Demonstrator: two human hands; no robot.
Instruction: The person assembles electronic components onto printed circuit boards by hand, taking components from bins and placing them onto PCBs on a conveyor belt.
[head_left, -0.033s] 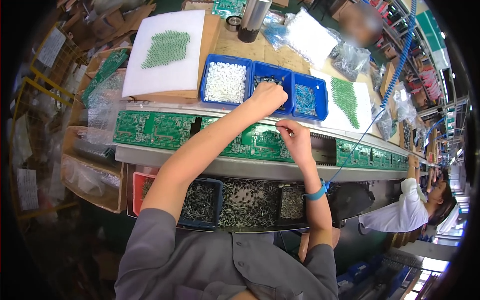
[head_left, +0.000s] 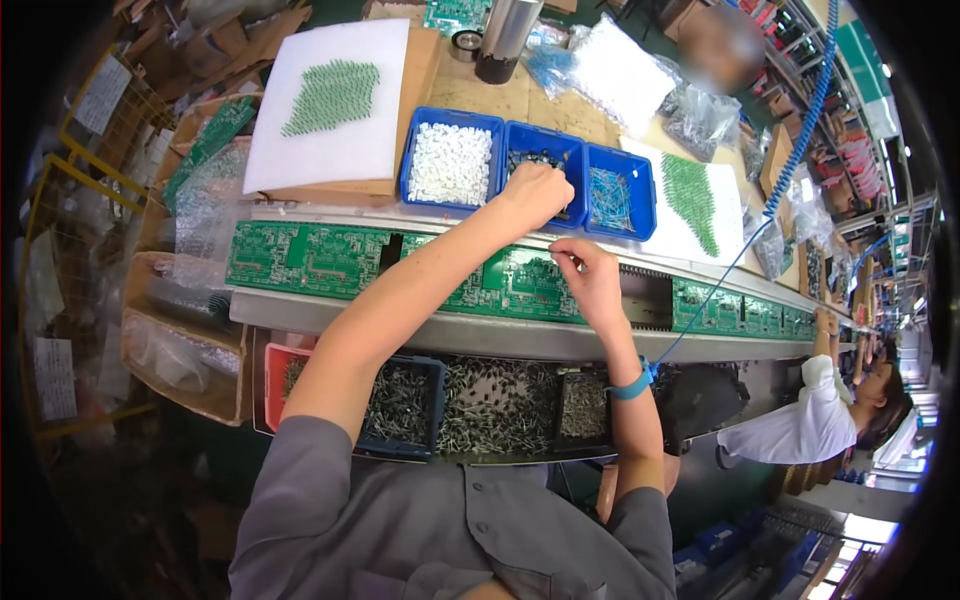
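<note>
My left hand [head_left: 540, 193] reaches over the front of the middle blue bin [head_left: 578, 160], fingers curled down and closed at small dark components [head_left: 527, 158]. Whatever they grip is hidden beneath the hand. Close by on the right, my right hand [head_left: 594, 282] hovers above a green circuit board [head_left: 520, 280] with thumb and forefinger pinched. Anything in that pinch is too small to name. A blue wrist strap [head_left: 632, 385] with a cord circles my right wrist. Bins of white parts [head_left: 450, 165] and blue-leaded components [head_left: 608, 198] flank the middle one.
Green boards line a metal rail [head_left: 400, 322] across the bench. Trays of leaded components [head_left: 500, 405] lie nearer me. White foam sheets [head_left: 270, 150] hold rows of green parts. A steel flask [head_left: 508, 40] stands behind the bins. At right, a co-worker in white [head_left: 800, 420] works along the line.
</note>
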